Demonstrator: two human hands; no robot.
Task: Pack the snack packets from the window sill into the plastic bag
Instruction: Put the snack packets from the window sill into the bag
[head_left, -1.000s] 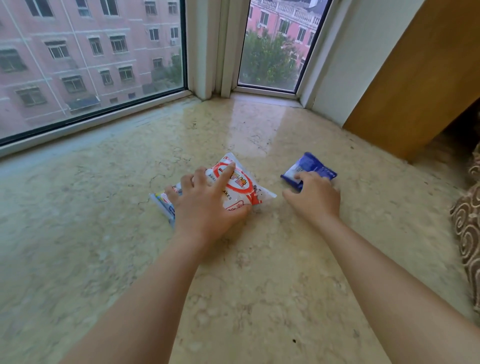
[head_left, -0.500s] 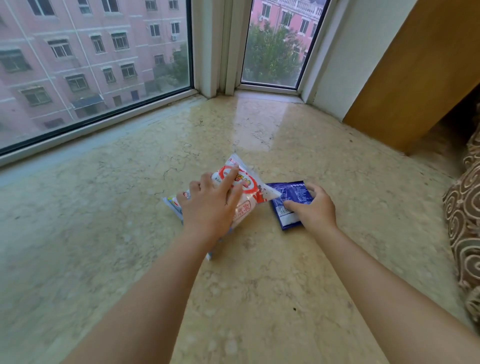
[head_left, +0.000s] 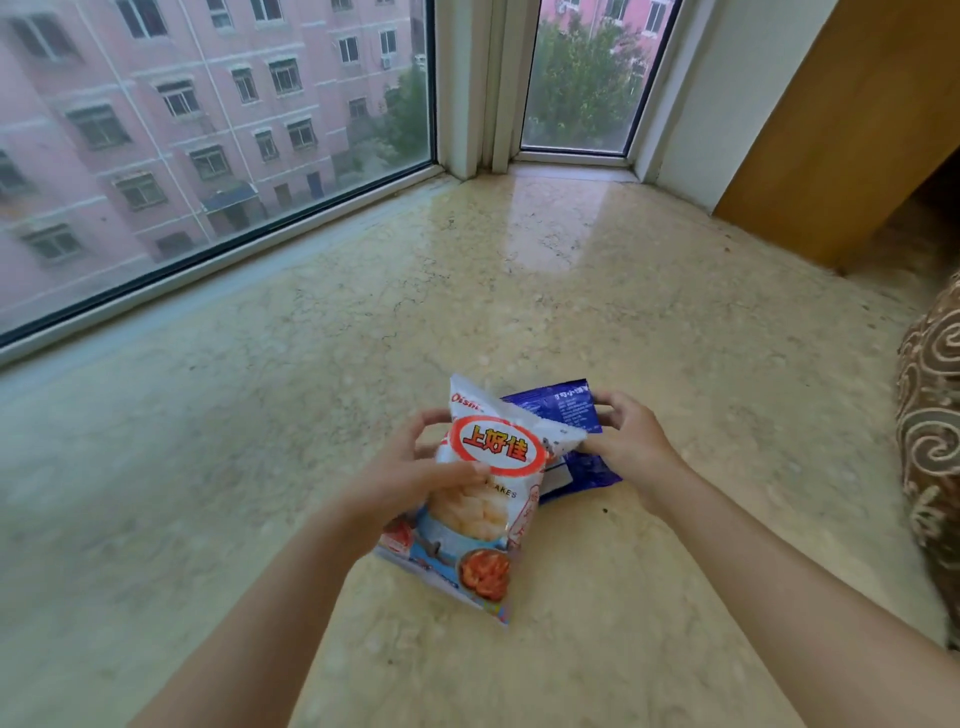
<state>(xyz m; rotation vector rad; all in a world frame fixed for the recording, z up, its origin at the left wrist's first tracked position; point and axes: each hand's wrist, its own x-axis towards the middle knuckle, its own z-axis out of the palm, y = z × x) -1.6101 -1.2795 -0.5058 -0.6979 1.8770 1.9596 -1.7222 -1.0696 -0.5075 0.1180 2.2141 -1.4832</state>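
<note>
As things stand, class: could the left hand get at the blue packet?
Probably not directly: the left hand grips the white packet, which overlaps the blue packet; the right hand already holds the blue one.

Two snack packets — one white packet, one blue packet — and two hands.

left hand curled; right hand pinching

We see two window panes meeting at a white corner post. Outside stands a pink building and a green tree. A wooden panel rises right; beside it, perhaps a patterned cushion.
</note>
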